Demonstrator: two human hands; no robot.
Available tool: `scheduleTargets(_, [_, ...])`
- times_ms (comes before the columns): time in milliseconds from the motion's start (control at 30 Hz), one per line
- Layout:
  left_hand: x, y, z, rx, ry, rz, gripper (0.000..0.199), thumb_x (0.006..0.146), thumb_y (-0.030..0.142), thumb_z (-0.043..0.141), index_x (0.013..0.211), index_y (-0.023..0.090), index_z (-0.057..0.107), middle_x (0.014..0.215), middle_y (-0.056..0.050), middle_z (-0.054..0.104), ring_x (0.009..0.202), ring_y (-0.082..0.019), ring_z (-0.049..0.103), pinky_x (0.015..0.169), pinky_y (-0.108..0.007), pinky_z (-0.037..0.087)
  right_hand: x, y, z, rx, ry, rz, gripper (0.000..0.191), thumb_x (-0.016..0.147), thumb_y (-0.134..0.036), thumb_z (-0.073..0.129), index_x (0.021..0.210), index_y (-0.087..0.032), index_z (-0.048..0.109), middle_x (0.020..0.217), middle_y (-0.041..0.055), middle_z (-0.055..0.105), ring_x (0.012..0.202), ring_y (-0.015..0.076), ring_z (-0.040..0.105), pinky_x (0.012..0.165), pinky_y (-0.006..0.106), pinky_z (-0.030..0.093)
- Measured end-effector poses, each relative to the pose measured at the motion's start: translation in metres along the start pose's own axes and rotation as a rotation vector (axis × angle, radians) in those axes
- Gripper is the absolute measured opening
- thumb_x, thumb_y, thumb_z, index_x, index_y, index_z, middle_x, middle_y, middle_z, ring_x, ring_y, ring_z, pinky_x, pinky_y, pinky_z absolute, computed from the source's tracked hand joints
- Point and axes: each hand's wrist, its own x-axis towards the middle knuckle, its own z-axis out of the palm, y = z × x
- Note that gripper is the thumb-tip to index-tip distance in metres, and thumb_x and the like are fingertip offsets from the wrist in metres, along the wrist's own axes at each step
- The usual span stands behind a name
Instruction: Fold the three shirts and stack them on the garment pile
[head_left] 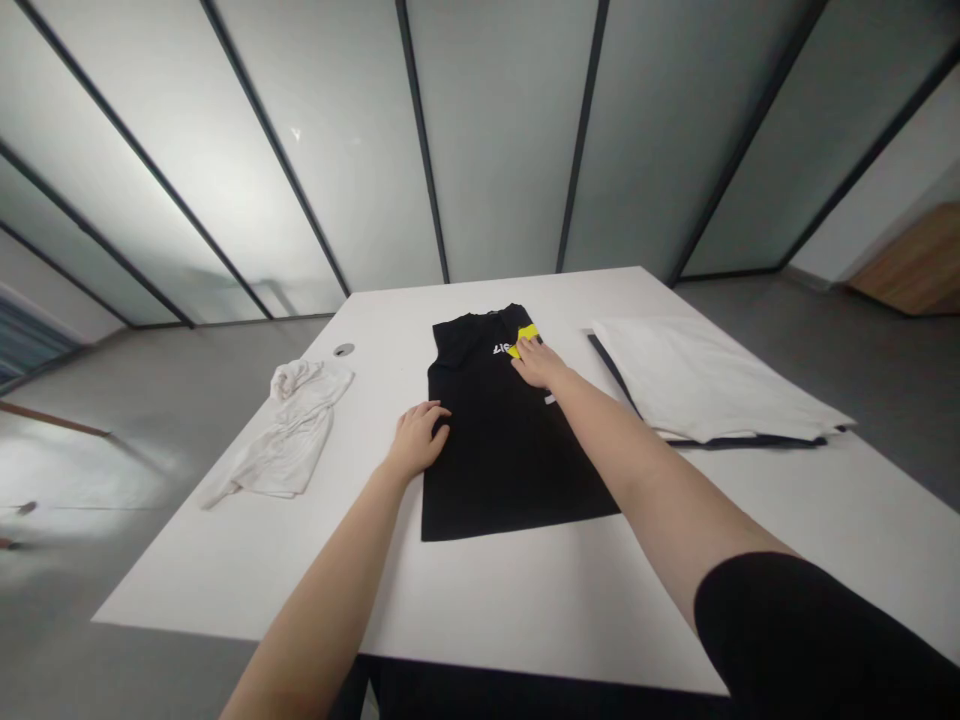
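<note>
A black sleeveless shirt (499, 470) lies flat on the white table (525, 600), with white lettering on its chest and a yellow strip (523, 340) near the upper right shoulder. My right hand (538, 363) rests palm down on that shoulder, its fingertips at the yellow strip. My left hand (417, 440) lies on the shirt's left edge, with its fingers curved over the black cloth. Neither hand visibly grips anything. The part of the shirt under each hand is hidden.
A crumpled white cloth (292, 432) lies left of the shirt. A folded white garment (709, 380) rests on dark cloth to the right. A round grommet (343, 349) is set in the table's far left area. Grey floor surrounds the table.
</note>
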Motion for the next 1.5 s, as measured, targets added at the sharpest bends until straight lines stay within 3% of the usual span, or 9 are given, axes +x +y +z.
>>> scheduleTargets(267, [-0.003, 0.002, -0.002, 0.040, -0.030, 0.027, 0.036, 0.104, 0.035, 0.054, 0.136, 0.026, 0.066, 0.157, -0.012, 0.061, 0.145, -0.031, 0.057, 0.124, -0.057, 0.042, -0.006, -0.002, -0.007, -0.020, 0.077, -0.047, 0.071, 0.110, -0.045, 0.028, 0.166, -0.004, 0.040, 0.175, 0.0216, 0.038, 0.162, 0.0368, 0.031, 0.130, 0.050, 0.027])
scheduleTargets(400, [-0.002, 0.003, -0.003, 0.037, -0.019, 0.025, 0.034, 0.103, 0.034, 0.055, 0.133, 0.026, 0.067, 0.154, -0.011, 0.063, 0.143, -0.031, 0.058, 0.122, -0.056, 0.044, -0.028, -0.025, -0.017, -0.021, 0.177, 0.058, 0.059, 0.109, -0.036, 0.038, 0.160, -0.010, 0.049, 0.162, 0.0249, 0.052, 0.147, 0.0384, 0.049, 0.122, 0.052, 0.038])
scheduleTargets(500, [-0.002, 0.004, -0.004, 0.026, -0.009, 0.034, 0.033, 0.102, 0.033, 0.055, 0.132, 0.027, 0.068, 0.152, -0.011, 0.064, 0.142, -0.032, 0.058, 0.121, -0.056, 0.044, -0.057, -0.056, -0.015, 0.020, 0.124, 0.248, 0.065, 0.109, -0.040, 0.043, 0.166, -0.007, 0.038, 0.157, 0.0286, 0.055, 0.145, 0.0413, 0.051, 0.120, 0.055, 0.039])
scheduleTargets(567, [-0.002, 0.004, -0.004, 0.015, -0.005, 0.037, 0.033, 0.102, 0.034, 0.055, 0.132, 0.027, 0.068, 0.152, -0.012, 0.064, 0.142, -0.033, 0.058, 0.120, -0.057, 0.044, -0.087, -0.079, -0.007, 0.036, 0.057, 0.258, 0.076, 0.108, -0.046, 0.045, 0.170, -0.005, 0.028, 0.169, 0.0294, 0.041, 0.156, 0.0443, 0.039, 0.127, 0.057, 0.030])
scheduleTargets(733, [-0.003, 0.005, -0.004, -0.012, 0.007, 0.046, 0.034, 0.103, 0.038, 0.055, 0.132, 0.026, 0.069, 0.149, -0.013, 0.065, 0.140, -0.035, 0.058, 0.119, -0.056, 0.044, -0.175, -0.110, 0.009, 0.063, 0.025, 0.017, 0.081, 0.109, -0.057, 0.040, 0.173, -0.007, 0.029, 0.178, 0.0255, 0.026, 0.166, 0.0423, 0.021, 0.133, 0.058, 0.019])
scheduleTargets(900, [-0.006, 0.015, -0.011, -0.058, 0.017, 0.043, 0.036, 0.103, 0.043, 0.053, 0.126, 0.024, 0.073, 0.119, -0.012, 0.074, 0.115, -0.035, 0.066, 0.108, -0.056, 0.050, -0.229, -0.086, -0.005, 0.109, -0.034, -0.139, 0.074, 0.110, -0.058, 0.044, 0.171, -0.018, 0.039, 0.180, 0.0177, 0.025, 0.167, 0.0391, 0.020, 0.134, 0.057, 0.023])
scheduleTargets(1133, [-0.008, 0.030, -0.018, -0.185, -0.018, 0.066, 0.030, 0.101, 0.035, 0.052, 0.113, 0.025, 0.077, 0.093, -0.008, 0.077, 0.097, -0.030, 0.068, 0.093, -0.046, 0.055, -0.245, -0.039, -0.030, 0.218, -0.100, -0.232, 0.053, 0.108, -0.036, 0.053, 0.160, -0.025, 0.056, 0.172, 0.0102, 0.045, 0.162, 0.0334, 0.037, 0.131, 0.054, 0.034])
scheduleTargets(1267, [-0.004, 0.029, -0.015, -0.164, -0.003, 0.067, 0.027, 0.099, 0.033, 0.053, 0.105, 0.026, 0.079, 0.090, -0.008, 0.077, 0.095, -0.031, 0.067, 0.092, -0.046, 0.055, -0.245, -0.042, -0.033, 0.206, 0.069, -0.050, 0.038, 0.102, -0.019, 0.057, 0.138, -0.021, 0.069, 0.137, 0.0154, 0.068, 0.127, 0.0310, 0.067, 0.112, 0.047, 0.053])
scheduleTargets(1500, [0.000, 0.025, -0.012, -0.146, 0.031, 0.110, 0.027, 0.099, 0.035, 0.054, 0.102, 0.026, 0.079, 0.092, -0.009, 0.075, 0.094, -0.030, 0.068, 0.097, -0.049, 0.053, -0.244, -0.056, -0.027, 0.203, 0.129, 0.111, 0.042, 0.101, -0.009, 0.047, 0.139, -0.018, 0.062, 0.123, 0.0146, 0.069, 0.109, 0.0276, 0.072, 0.095, 0.038, 0.056])
